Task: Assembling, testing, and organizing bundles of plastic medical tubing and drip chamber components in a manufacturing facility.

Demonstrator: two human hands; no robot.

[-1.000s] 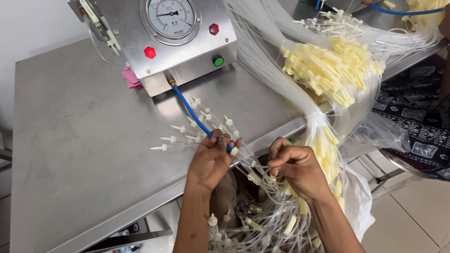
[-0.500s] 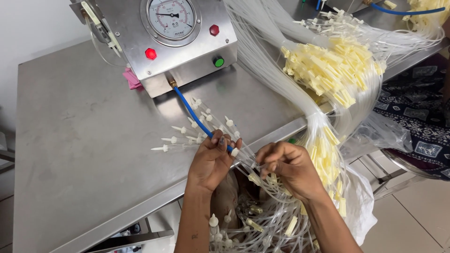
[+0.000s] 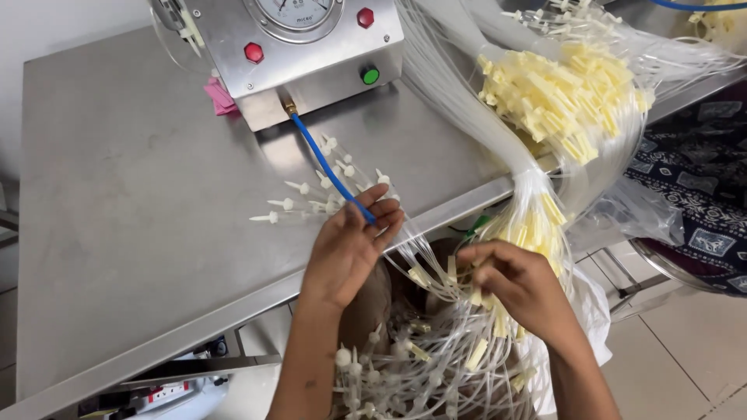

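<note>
Blue hose [image 3: 327,167] runs from centre of frame up to the steel gauge box [image 3: 299,54] at top. Left hand [image 3: 350,245], fingers curled, pinches hose end at tabletop [image 3: 124,202] edge, w/ white connectors [image 3: 311,198] fanned just left of it. Right hand [image 3: 521,284], lower right, fingers closed on clear tubes [image 3: 436,358] w/ yellow caps. Yellow-capped bundle [image 3: 568,101] upper right.

Shiny steel table [image 3: 117,194] fills most of the view, white wall [image 3: 47,23] behind it, beige tiled floor [image 3: 685,342] lower right, all in soft even light.
</note>
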